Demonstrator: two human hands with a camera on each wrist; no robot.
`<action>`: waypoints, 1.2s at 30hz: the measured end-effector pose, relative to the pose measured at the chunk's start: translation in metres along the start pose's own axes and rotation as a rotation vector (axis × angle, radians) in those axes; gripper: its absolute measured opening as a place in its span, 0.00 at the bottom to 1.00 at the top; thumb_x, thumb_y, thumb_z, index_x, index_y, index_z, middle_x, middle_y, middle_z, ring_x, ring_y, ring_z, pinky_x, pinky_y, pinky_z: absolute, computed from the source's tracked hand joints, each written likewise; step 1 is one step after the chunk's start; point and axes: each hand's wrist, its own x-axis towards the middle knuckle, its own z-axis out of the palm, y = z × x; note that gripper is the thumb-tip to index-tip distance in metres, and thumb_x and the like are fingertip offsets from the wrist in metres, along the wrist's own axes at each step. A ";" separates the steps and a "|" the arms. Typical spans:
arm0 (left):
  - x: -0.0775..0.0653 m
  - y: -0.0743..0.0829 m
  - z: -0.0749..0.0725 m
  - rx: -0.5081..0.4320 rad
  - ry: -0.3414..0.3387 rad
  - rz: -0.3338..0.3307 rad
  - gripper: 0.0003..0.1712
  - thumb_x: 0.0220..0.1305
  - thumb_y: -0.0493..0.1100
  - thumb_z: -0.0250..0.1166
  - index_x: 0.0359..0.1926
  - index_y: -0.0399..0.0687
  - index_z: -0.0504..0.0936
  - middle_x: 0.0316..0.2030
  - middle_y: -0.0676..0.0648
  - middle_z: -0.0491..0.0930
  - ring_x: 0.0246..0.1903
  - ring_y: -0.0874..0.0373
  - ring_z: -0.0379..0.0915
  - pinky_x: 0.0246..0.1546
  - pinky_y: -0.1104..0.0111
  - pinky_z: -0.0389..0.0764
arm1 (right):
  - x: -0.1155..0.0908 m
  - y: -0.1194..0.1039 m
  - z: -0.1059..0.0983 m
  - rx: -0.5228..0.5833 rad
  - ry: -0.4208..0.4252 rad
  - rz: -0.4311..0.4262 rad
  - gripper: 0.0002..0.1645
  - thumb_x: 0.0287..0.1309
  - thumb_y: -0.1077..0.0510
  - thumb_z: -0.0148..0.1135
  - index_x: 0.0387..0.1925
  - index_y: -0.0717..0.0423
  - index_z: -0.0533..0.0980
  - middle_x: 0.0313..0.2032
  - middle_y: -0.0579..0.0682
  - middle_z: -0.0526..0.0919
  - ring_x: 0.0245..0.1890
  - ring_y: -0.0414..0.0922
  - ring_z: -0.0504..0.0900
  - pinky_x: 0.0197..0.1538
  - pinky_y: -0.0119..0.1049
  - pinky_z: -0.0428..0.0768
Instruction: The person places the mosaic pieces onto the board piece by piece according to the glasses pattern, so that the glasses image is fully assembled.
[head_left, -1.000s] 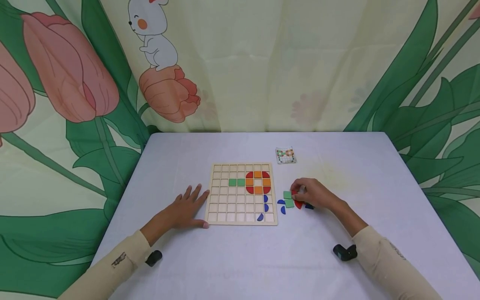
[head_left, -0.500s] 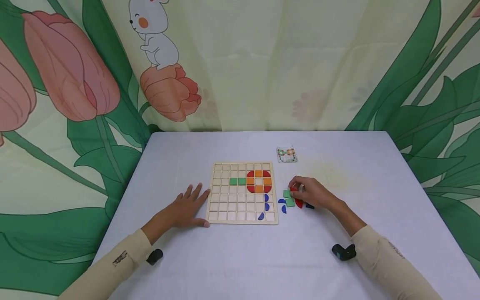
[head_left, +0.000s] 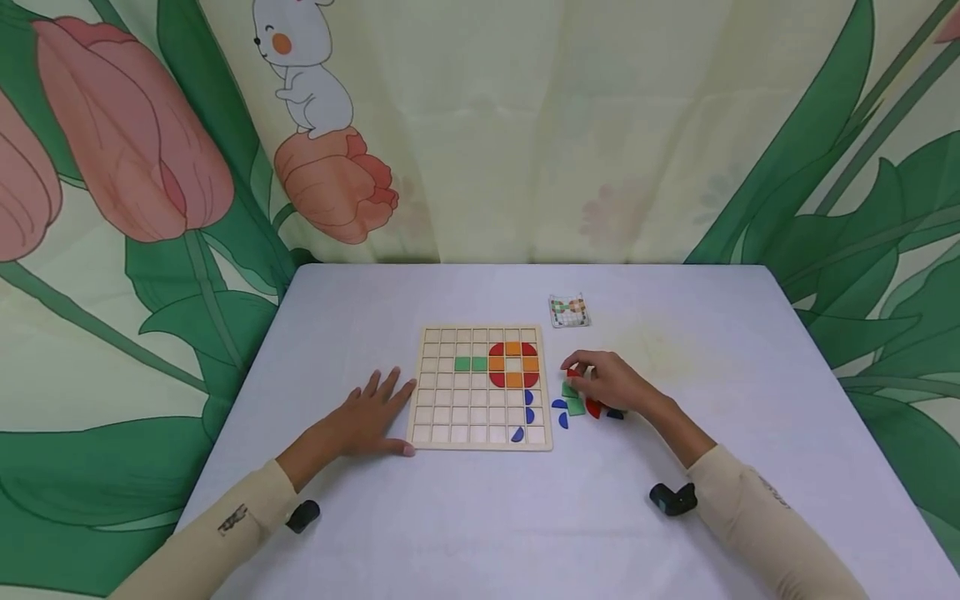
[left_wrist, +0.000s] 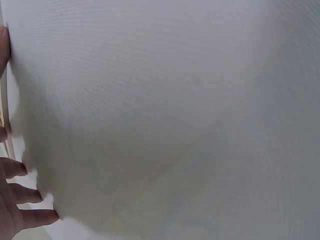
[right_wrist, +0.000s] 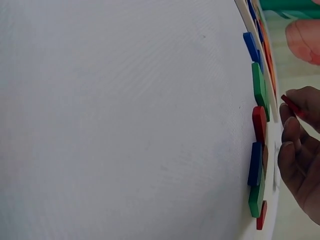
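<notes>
The left hand [head_left: 363, 423], fingers spread, is touching the board [head_left: 461, 415], lying nearer the bench's [head_left: 480, 525] left edge than its right. The right hand's [head_left: 611, 382] fingers are pinching a red piece [right_wrist: 290, 105]; by loosening, they could be dropping it.

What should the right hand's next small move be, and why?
Probably carry the red piece left to the board: the right hand pinches it near the loose pieces, and much of the board is bare.
</notes>
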 end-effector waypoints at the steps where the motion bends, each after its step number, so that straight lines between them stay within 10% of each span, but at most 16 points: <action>1: 0.000 0.000 0.000 -0.001 -0.001 0.001 0.65 0.52 0.80 0.61 0.80 0.50 0.50 0.79 0.34 0.45 0.76 0.27 0.41 0.66 0.34 0.60 | 0.001 -0.001 0.001 -0.001 -0.003 0.006 0.16 0.66 0.57 0.64 0.54 0.52 0.80 0.37 0.50 0.82 0.28 0.45 0.77 0.30 0.35 0.81; 36: -0.002 0.003 -0.001 -0.032 -0.018 -0.036 0.66 0.50 0.80 0.64 0.80 0.54 0.50 0.80 0.36 0.42 0.77 0.29 0.38 0.67 0.33 0.57 | 0.061 -0.064 0.022 0.085 -0.041 -0.099 0.18 0.66 0.57 0.63 0.56 0.51 0.81 0.46 0.52 0.84 0.45 0.49 0.80 0.42 0.34 0.84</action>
